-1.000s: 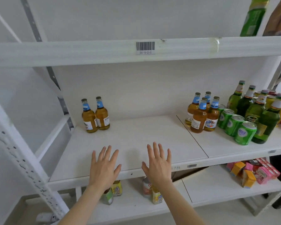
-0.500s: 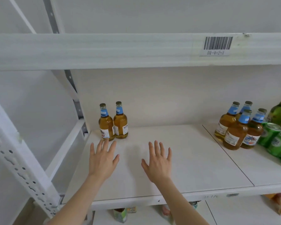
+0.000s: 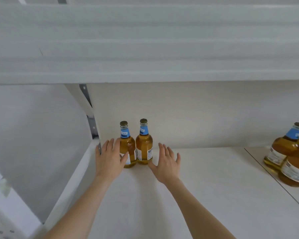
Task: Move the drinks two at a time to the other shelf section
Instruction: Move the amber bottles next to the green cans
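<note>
Two amber beer bottles with blue neck labels stand upright side by side at the back left of the white shelf [image 3: 205,187]: the left bottle [image 3: 128,145] and the right bottle [image 3: 144,145]. My left hand [image 3: 109,157] is spread open in front of the left bottle, its fingers overlapping the bottle's lower part; I cannot tell if it touches. My right hand [image 3: 167,161] is open just right of the right bottle, thumb near its base. Neither hand grips anything.
More amber bottles [image 3: 286,157] of the same kind stand on the neighbouring shelf section at the right edge, past a seam in the shelf board. The upper shelf's front beam [image 3: 145,45] hangs overhead. A white upright post [image 3: 86,107] bounds the left side.
Both open hands have reached forward across the shelf up to the two bottles at the back left. The view has swung left and closer; the cans and green bottles dropped out of sight.
</note>
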Motion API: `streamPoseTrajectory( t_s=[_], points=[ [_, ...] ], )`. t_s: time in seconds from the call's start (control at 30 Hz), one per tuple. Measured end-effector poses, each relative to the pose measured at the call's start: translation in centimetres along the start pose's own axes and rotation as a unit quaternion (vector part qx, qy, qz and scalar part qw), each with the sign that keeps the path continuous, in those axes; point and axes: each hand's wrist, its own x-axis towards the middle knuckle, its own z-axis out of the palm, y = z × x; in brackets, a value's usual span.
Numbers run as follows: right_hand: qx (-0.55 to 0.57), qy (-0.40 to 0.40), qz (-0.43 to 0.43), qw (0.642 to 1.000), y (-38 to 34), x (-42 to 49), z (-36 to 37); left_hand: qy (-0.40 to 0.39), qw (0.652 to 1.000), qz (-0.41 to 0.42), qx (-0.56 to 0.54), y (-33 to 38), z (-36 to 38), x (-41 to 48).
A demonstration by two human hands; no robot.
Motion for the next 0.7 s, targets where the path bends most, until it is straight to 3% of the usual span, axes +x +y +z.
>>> streamPoseTrajectory(
  t_s=[0.2,0.37,0.5,0.7],
  points=[
    [0.182,-0.042,0.037,0.982,-1.6,5.1,2.4,-0.054,0.981,-0.068,-0.175,-0.6,1.6,4.1],
    [0.387,-0.074,0.056,0.918,-2.2,7.0,3.4,-0.138,0.891,-0.117,-0.416,0.2,1.8,5.4],
    [0.449,-0.073,0.066,0.888,-2.1,7.6,3.8,-0.15,0.856,-0.143,-0.474,0.2,2.7,5.3],
    [0.467,-0.056,0.084,0.878,-1.5,6.9,3.7,-0.128,0.829,-0.143,-0.525,0.4,2.2,4.3]
  ],
)
